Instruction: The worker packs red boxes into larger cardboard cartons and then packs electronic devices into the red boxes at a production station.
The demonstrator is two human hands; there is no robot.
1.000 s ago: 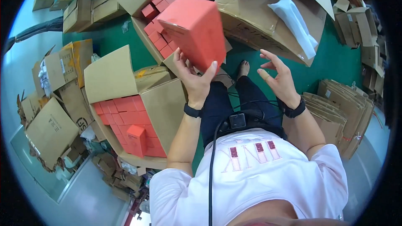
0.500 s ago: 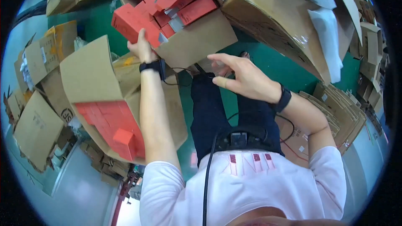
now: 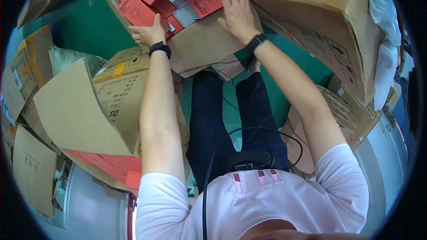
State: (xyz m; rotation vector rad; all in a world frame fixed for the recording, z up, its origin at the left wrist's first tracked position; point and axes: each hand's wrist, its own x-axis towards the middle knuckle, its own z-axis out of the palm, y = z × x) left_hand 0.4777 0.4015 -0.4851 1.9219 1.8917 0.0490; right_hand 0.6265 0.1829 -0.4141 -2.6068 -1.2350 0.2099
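One red box (image 3: pixel 135 10) meets left hand (image 3: pixel 149 33), grip half-curled, hold unclear; another (image 3: pixel 205 2) meets right hand (image 3: pixel 239 19), spread open.

Black print (image 3: pixel 206 9) on red boxes (image 3: pixel 135 12), brown cartons (image 3: pixel 126 84)

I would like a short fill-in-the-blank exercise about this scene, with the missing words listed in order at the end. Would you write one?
1. The small box beside the person's left hand has the colour ____.
2. The wristband on the right arm is ____.
3. The floor is painted or covered in ____.
4. The large carton with pale wrapping at its edge stands on the person's ____ side.

Missing words: red; black; green; right.
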